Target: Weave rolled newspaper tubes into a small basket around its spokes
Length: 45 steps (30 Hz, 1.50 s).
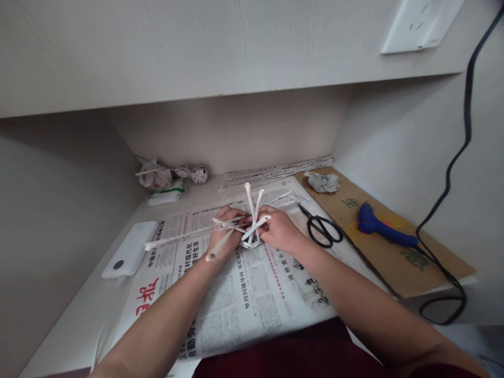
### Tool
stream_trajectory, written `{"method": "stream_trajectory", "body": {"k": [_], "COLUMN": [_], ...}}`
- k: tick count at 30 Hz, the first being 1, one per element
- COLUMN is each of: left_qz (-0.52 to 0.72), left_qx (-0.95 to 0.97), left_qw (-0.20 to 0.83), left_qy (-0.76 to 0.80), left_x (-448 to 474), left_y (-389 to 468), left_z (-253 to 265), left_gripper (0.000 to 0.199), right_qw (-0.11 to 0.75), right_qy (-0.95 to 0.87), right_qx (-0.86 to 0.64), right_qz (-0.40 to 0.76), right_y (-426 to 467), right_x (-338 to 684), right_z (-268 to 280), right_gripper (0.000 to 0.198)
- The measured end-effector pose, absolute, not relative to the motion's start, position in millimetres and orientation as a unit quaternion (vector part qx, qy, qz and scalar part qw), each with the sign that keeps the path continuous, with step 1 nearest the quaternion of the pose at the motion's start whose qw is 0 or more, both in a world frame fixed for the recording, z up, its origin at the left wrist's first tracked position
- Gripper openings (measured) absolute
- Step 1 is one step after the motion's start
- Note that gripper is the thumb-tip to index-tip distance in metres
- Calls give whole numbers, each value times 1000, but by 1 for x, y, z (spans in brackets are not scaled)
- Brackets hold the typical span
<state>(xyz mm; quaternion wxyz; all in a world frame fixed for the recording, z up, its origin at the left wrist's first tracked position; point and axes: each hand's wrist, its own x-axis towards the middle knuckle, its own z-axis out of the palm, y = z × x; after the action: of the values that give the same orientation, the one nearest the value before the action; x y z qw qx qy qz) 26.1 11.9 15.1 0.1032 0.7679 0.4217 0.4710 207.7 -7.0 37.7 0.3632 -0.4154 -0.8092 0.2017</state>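
While both hands work low over the newspaper (212, 315), the small woven paper piece (254, 229) sits between them, near the middle of the sheet. Left hand (232, 247): fingers clamped on the piece's left side, among its white rolled tubes. Right hand (280, 229): fingers closed on its right side, by the upright tubes; exact fingertip contact partly hidden. The piece shows a pale curved rim towards the wearer, dark within; cannot tell whether anything lies inside. Tubes stick out several ways, one long one to the left, others up and towards the wearer. Far left corner of the tabletop (74, 315): a translucent plastic bag (155, 176), crumpled, contents not clear, over a green-and-white packet (167, 193); a speckled bundle (197, 174) just beside. White rounded device (132, 249) at the newspaper's left edge. Along the back, a bundle of thin paper sticks (275, 172), lying flat. Right of the hands, black-handled scissors (323, 231), blades pointing away. Farther right, a cardboard sheet (388, 268) bearing a crumpled grey wad (323, 182) and a blue glue gun (388, 229), a black cord (449, 173) running by its end.
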Motion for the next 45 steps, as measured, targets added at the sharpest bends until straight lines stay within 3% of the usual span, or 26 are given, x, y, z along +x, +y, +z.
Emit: {"method": "stream_trajectory", "body": {"k": [6,12,18,30,40,45], "left_qz": [466,494,495,505,504,520], "left_qx": [751,710,708,715,718,704], "left_qw": [113,153,163,139,154,167], "left_qy": [454,478,476,462,455,454], "left_x": [30,31,33,31,32,33], "left_y": [9,13,11,13,13,13], "left_z": [17,12,15,11,11,9], "left_gripper": [7,2,4,8,11,9], "right_qw": [478,571,588,605,612,601], "right_qy": [-731,-587,-512,-429,-479,-521], "right_qx": [-434,-471,-483,-482,-418,-472], "right_qz": [220,328,397,466,471,379], "right_y": [-13,-10,-2,1,-1,-1], "right_x": [203,197,196,196,192,197], "right_z": [37,32,26,31,29,25], "right_gripper": [11,10,27,30,24,18]}}
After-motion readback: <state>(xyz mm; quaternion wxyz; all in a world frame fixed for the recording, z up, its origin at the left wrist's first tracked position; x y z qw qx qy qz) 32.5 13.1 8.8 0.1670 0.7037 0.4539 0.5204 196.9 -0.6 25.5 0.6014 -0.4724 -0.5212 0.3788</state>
